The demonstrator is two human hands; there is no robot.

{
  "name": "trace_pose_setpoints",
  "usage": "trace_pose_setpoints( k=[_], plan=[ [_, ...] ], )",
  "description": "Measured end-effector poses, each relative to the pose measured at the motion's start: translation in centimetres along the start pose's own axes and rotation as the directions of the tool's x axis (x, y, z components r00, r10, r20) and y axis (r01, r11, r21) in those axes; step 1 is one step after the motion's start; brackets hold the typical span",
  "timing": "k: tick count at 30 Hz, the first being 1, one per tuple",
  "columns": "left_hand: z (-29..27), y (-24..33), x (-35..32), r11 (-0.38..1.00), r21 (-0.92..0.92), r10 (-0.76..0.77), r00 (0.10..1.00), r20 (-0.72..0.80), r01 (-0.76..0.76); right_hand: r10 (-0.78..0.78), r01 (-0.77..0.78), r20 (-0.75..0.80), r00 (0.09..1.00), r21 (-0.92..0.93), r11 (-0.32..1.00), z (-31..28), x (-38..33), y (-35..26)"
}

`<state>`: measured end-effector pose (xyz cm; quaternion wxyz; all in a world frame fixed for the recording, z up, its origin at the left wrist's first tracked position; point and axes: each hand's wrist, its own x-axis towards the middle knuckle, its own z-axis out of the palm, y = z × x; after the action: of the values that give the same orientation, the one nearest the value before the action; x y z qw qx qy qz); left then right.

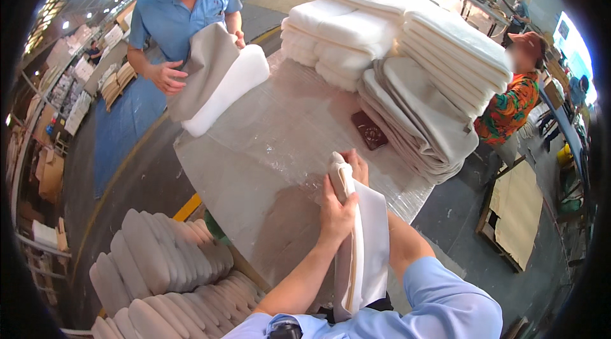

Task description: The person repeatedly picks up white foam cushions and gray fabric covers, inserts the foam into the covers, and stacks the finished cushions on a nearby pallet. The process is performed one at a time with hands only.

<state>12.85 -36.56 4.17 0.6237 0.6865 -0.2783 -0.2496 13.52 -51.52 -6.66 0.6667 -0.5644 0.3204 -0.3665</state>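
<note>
Upright in front of me, I hold a grey fabric cover (372, 237) with white padding (357, 243) showing along its open edge. My left hand (338, 208) is closed round the near side of its upper end, thumb pressed to the edge. Farther up, my right hand (358, 166) grips the far side of that end; the cover hides part of that hand and forearm. Right of my hands lies a stack of folded grey covers (414, 116). Behind it rise piles of white padding sheets (347, 21). A dark phone-like object (369, 130) rests beside the covers.
A plastic-covered table (254, 154) stands before me. Across it, a co-worker in a blue shirt (184, 14) handles another grey cover (203, 71) and white pad (232, 87). Stacked grey cushions (165, 250) stand at lower left. Another person (512, 103) is at right, near a flat board (512, 211).
</note>
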Motion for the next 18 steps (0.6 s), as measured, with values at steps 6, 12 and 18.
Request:
trace_pose_setpoints(
  k=[6, 12, 18],
  plan=[
    [-2.0, -0.6, 5.2, 0.940, 0.337, 0.142, 0.961, -0.239, -0.056, 0.199, -0.277, 0.440, 0.876, 0.119, 0.954, -1.5, -1.1, -8.3],
    [0.2, 0.8, 6.6, 0.939, 0.325, -0.045, 0.978, -0.202, 0.110, -0.025, 0.251, 0.517, 0.855, -0.373, 0.893, -5.3, -1.1, -13.8],
    [1.4, 1.4, 6.3, 0.897, 0.407, 0.284, 0.930, -0.233, -0.172, -0.070, 0.362, 0.490, 0.869, -0.532, 0.765, -4.6, -1.5, -15.8]
  ],
)
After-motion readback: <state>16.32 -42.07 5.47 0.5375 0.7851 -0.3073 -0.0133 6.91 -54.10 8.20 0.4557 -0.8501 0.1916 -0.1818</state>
